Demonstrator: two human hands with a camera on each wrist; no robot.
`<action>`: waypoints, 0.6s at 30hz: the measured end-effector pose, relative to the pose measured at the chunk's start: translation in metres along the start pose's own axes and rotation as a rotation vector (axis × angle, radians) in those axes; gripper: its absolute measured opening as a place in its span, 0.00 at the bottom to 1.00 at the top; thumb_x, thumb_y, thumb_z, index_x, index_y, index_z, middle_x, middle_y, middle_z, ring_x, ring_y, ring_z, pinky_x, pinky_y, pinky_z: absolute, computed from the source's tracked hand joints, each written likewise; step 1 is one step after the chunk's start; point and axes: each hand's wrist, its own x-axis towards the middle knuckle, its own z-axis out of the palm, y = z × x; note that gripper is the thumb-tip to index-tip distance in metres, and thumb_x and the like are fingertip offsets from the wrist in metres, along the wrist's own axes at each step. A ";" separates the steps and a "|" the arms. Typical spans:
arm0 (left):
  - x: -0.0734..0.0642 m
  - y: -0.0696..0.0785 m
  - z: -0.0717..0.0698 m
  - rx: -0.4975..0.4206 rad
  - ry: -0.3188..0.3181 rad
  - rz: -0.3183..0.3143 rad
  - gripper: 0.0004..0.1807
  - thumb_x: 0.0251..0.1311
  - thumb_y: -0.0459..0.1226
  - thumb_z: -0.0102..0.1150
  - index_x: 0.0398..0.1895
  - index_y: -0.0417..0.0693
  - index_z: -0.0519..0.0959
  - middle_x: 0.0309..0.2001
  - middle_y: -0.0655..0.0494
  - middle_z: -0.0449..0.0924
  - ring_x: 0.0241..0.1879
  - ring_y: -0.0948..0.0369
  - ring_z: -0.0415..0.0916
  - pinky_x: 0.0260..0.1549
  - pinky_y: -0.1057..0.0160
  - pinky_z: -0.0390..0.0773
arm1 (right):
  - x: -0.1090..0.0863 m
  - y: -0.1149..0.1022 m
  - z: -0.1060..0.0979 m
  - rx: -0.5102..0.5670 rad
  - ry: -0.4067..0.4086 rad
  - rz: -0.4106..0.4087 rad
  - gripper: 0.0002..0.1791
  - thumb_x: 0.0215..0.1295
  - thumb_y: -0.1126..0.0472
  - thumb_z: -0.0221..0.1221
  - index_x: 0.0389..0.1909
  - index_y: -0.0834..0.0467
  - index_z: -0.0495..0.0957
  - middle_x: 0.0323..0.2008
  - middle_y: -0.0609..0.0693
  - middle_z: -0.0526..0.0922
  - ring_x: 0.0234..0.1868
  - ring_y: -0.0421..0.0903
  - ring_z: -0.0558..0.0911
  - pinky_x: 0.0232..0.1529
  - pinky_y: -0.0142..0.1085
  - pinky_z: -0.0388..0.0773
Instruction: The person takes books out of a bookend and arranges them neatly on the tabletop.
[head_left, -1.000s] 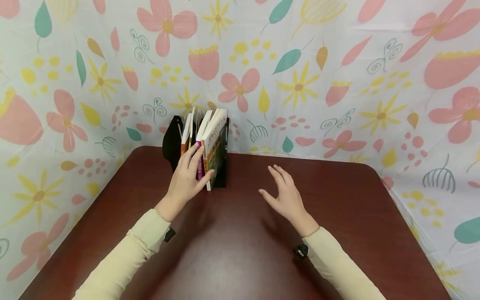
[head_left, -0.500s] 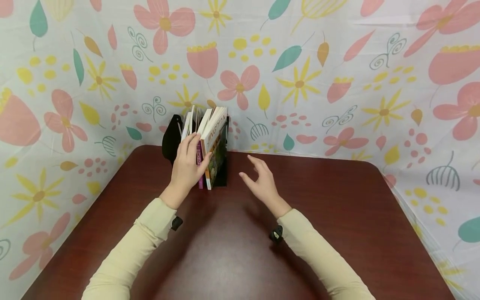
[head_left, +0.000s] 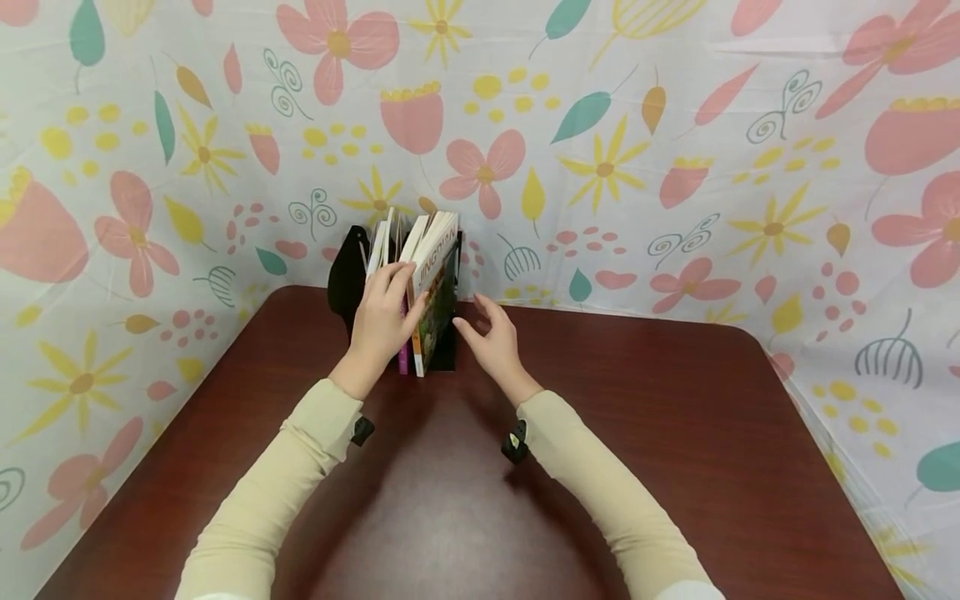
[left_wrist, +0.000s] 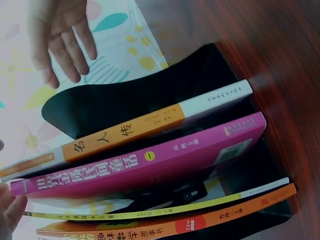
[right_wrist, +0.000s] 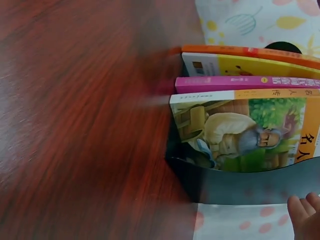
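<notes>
Several books stand upright in a black book stand [left_wrist: 140,90] toward the back of the table. My left hand [head_left: 380,321] is over the front of the row, its fingertips touching the top of the magenta book's spine [left_wrist: 150,162]. The thumb is on the side of the orange-and-white book [left_wrist: 125,130], whose illustrated cover [right_wrist: 235,132] faces right. My right hand [head_left: 491,340] is just right of the stand, fingers relaxed and holding nothing; its fingertips are close to the stand's right side wall [right_wrist: 250,187].
Left of the magenta book are a thin yellow book [left_wrist: 200,205] and an orange book [left_wrist: 220,215]. A floral cloth [head_left: 600,167] hangs along the back and sides of the brown table [head_left: 637,400].
My right hand has moved left, from over the table to beside the stand. My left hand has shifted slightly to the right and still touches the books.
</notes>
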 end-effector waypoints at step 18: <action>0.007 -0.003 0.005 0.131 0.034 0.011 0.12 0.53 0.32 0.67 0.40 0.36 0.81 0.38 0.41 0.80 0.42 0.46 0.74 0.45 0.51 0.77 | 0.023 0.013 0.002 0.056 -0.088 0.070 0.31 0.64 0.57 0.60 0.67 0.58 0.64 0.60 0.61 0.73 0.60 0.53 0.73 0.56 0.45 0.75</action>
